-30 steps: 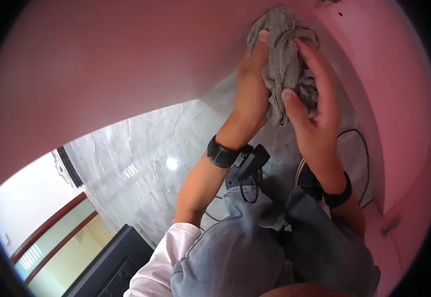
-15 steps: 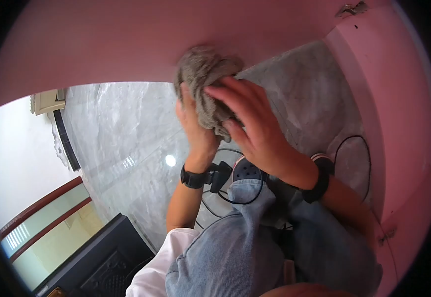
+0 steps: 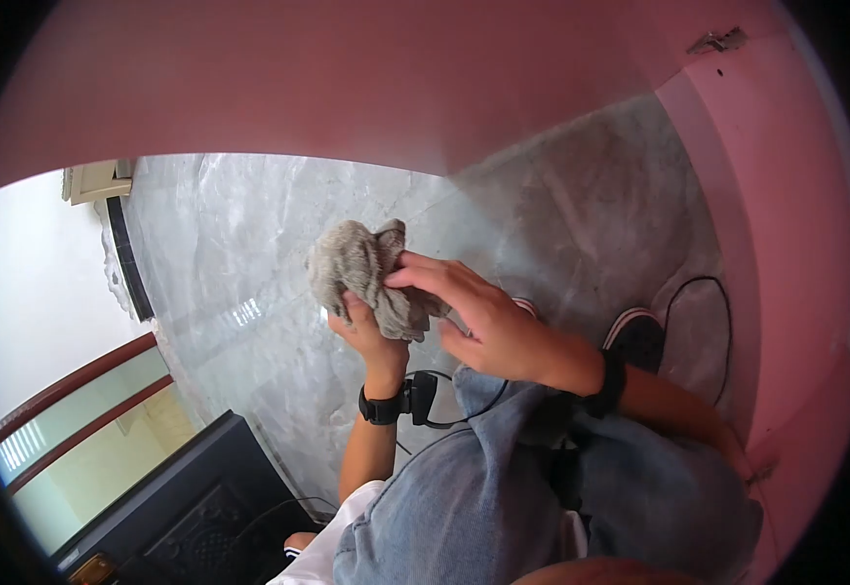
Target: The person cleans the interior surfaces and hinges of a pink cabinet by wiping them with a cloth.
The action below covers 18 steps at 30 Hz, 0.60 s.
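Above the floor point(image 3: 239, 224), the left hand point(image 3: 376, 343) grips cloth point(image 3: 343, 255), the right hand point(image 3: 491, 327) open against it. Likely soft; hold bunched.

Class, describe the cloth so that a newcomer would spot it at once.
Below the big pink panel lies grey marbled floor. Over that floor, the left hand grips a bunched cloth and the right hand touches it. Its fuzzy, grey-beige folds set it apart from the blue jeans.
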{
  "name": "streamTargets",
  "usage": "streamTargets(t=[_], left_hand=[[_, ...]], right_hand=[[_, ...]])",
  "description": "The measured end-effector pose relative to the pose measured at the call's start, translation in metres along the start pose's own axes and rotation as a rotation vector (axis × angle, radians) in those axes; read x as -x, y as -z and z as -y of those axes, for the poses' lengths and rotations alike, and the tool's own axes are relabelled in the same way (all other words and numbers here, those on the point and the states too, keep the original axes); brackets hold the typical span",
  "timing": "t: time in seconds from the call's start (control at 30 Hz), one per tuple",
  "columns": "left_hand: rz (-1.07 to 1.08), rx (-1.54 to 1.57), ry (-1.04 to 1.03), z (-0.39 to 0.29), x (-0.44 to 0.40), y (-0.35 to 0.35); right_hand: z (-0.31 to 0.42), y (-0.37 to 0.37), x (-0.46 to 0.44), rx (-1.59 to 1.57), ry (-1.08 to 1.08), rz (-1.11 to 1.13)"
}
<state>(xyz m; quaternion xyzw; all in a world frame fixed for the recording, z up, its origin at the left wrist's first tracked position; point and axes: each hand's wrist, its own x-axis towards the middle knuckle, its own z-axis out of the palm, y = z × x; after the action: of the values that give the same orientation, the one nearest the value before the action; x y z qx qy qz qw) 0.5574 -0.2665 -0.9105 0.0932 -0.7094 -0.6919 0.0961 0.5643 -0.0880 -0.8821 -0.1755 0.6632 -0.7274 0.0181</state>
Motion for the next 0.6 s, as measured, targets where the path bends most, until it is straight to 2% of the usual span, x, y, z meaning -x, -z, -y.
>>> streamTargets(t=[0.2,0.27,0.3,0.4,0.47,0.53,0.6], left_hand=[[0.142,-0.103,-0.209,0.001,-0.017,-0.025],[0.285,-0.247,-0.335,-0.014,-0.044,-0.043],[0.274,-0.122,-0.193,-0.018,-0.056,-0.058],[0.327,-0.036,-0.178,-0.012,-0.072,-0.085],[0.409,-0.085,-0.148,-0.018,-0.077,-0.097],[0.394,-0.021,-0.052,-0.028,-0.073,-0.12],[0.466,-0.063,-0.085,-0.035,-0.072,-0.135]], right_hand=[[0.011,0.033,0.002,-0.081,-0.082,-0.068],[0.018,0.044,-0.003,-0.027,-0.02,-0.135],[0.019,0.046,-0.005,-0.017,-0.021,-0.148],[0.018,0.056,-0.009,0.012,-0.055,-0.22],[0.018,0.065,-0.007,-0.011,-0.033,-0.246],[0.027,0.08,-0.004,-0.012,-0.036,-0.289],[0.031,0.091,-0.001,-0.009,-0.038,-0.336]])
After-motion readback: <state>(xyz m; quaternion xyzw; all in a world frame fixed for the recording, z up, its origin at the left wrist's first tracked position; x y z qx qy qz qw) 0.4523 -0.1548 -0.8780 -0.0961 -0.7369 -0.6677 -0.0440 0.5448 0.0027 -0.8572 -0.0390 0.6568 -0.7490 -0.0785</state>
